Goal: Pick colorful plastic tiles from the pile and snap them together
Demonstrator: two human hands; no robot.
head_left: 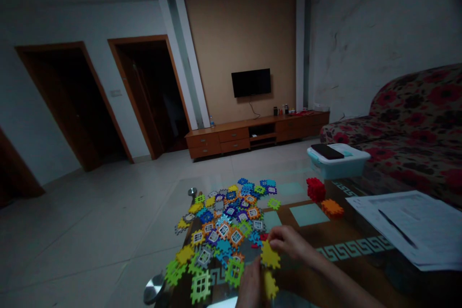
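My right hand (pixel 288 242) pinches a yellow toothed puzzle tile (pixel 270 254) at the near edge of the glass-topped table (pixel 306 214). My left hand (pixel 250 283) rises from the bottom edge and holds a second yellow tile (pixel 270 285) just below the first. Both tiles hang close together over the table. Left of the hands lies a heap of several coloured interlocking tiles (pixel 227 221), some with white window panes. Further back stand a red tile cube (pixel 316 188) and an orange tile stack (pixel 332 208).
A pale blue lidded box (pixel 339 163) with a dark phone (pixel 327 151) on it sits at the table's far right. Papers with a pen (pixel 407 226) lie on the right. A floral sofa (pixel 415 125) lies beyond. A TV (pixel 251 82) hangs above a low wooden cabinet (pixel 252 134).
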